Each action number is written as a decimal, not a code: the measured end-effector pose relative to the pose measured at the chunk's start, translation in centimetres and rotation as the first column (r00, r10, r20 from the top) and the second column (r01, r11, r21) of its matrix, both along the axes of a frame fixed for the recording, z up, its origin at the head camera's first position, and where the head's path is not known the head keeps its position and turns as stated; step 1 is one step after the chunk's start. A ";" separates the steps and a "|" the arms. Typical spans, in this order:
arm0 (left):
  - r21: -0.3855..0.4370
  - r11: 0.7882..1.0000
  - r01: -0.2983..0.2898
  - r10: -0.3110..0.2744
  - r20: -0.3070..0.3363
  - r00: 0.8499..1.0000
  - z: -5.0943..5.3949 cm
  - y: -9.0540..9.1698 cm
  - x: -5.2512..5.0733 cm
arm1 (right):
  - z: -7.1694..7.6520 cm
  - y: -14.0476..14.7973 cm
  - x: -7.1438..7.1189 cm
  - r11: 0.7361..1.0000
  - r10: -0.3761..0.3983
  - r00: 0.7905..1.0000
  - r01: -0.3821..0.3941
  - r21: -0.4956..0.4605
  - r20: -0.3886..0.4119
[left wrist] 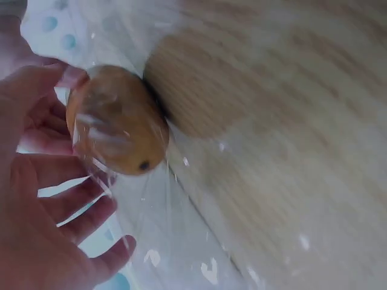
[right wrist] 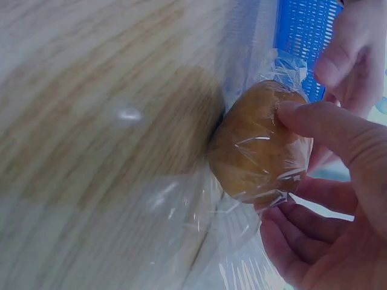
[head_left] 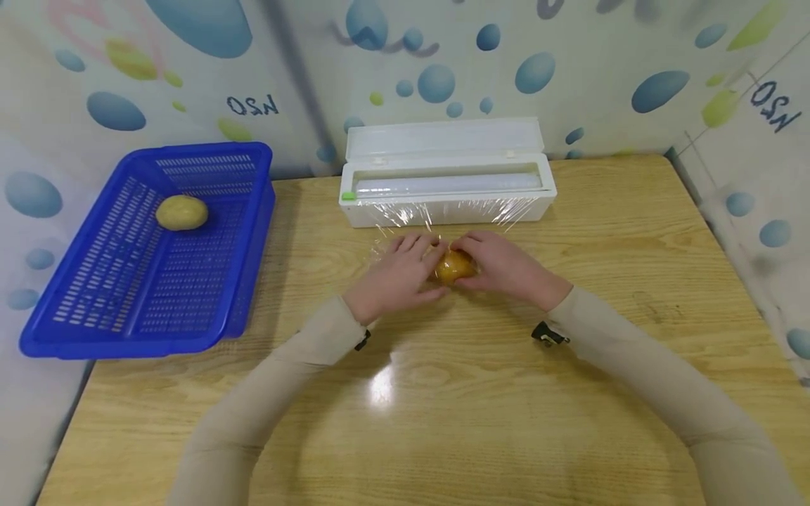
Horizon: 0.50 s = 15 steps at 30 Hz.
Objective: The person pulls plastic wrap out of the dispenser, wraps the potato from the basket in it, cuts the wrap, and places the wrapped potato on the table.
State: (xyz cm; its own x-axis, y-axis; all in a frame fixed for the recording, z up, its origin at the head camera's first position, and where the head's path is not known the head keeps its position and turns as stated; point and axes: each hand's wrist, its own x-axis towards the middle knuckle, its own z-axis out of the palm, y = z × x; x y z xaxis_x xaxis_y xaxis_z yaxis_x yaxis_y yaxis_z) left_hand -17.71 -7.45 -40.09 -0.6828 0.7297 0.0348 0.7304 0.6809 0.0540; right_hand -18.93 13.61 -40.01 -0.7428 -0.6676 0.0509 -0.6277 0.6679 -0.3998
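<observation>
A yellow-brown, pear-like fruit [right wrist: 260, 145] lies on the table, covered by clear cling film [left wrist: 157, 217]. My right hand [head_left: 506, 270] holds it, thumb on top of the film and fingers curled about its side. My left hand [head_left: 400, 274] is spread on the fruit's other side, close against the film; in the left wrist view its fingers look loosely extended. A dark spot marks one end of the fruit. The film runs back to a white dispenser box [head_left: 449, 213] with its lid raised and a film roll [head_left: 449, 185] inside.
A blue plastic basket [head_left: 249, 281] stands at the left with a potato [head_left: 181, 213] in it. The wooden table [head_left: 443, 422] meets a patterned wall [head_left: 436, 42] behind the dispenser. Another wall borders the right side.
</observation>
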 end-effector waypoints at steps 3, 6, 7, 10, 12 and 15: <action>0.010 1.000 0.001 0.000 -0.009 1.000 -0.2 0.3 0.1 | 0.1 -0.1 -0.1 1.000 0.001 1.000 -0.001 0.003 0.010; 0.011 1.000 -0.017 0.017 -0.010 1.000 -0.5 0.5 0.1 | 0.0 0.0 -0.3 1.000 0.001 1.000 -0.001 -0.017 0.031; 0.012 1.000 -0.020 0.020 -0.012 1.000 -0.5 0.5 0.0 | 0.0 0.0 -0.3 1.000 -0.001 0.999 0.002 -0.028 0.043; 0.004 1.000 -0.031 0.031 -0.017 0.999 -0.8 0.8 -0.4 | -0.2 0.1 -0.6 0.999 -0.008 0.997 0.012 -0.051 0.073; 0.012 0.999 -0.042 0.042 0.000 0.999 -0.9 1.0 -0.9 | -0.3 0.2 -0.8 0.998 -0.013 0.996 0.018 -0.060 0.091; 0.042 0.996 -0.072 0.069 0.067 0.995 -1.0 1.3 -1.6 | -0.5 0.2 -1.1 0.997 -0.015 0.993 0.023 -0.067 0.115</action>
State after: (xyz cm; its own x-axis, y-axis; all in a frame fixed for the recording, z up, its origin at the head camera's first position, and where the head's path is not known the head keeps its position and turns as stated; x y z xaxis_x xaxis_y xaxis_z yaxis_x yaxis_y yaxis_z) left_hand -19.32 -6.18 -41.06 -0.7346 0.6783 0.0198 0.6744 0.7266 0.1315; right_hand -20.06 13.78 -40.47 -0.7590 -0.6511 0.0095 -0.5625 0.6482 -0.5133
